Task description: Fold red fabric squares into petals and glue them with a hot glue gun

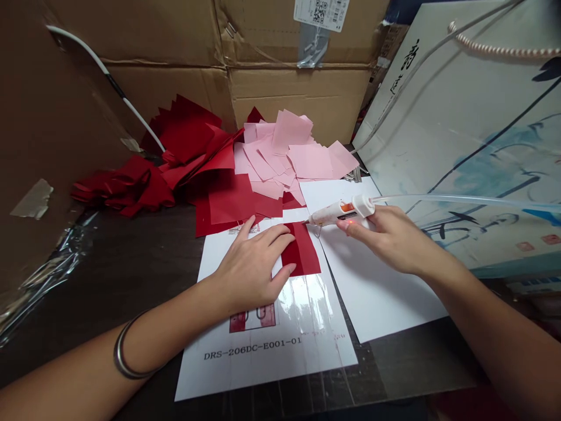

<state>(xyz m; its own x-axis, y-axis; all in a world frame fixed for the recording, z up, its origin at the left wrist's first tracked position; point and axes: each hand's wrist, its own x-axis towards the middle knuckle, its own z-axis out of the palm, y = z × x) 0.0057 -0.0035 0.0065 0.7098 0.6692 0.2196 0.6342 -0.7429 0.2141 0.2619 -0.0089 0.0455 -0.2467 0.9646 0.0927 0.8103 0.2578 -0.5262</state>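
My right hand is wrapped round a white glue gun, whose nozzle tip is at the upper edge of a red fabric piece. A clear glue stick trails from the gun's back to the right. My left hand lies with its fingers spread, fingertips on the left part of the red piece. Beneath them is a printed white sheet with a shiny clear covering and the text "DRS-206DC-E001-01". A second white sheet lies to its right.
Red fabric pieces and pink pieces are heaped at the back. Metal clips lie beside the pink heap. Cardboard walls the back and left. A painted panel leans at the right, crossed by a cable.
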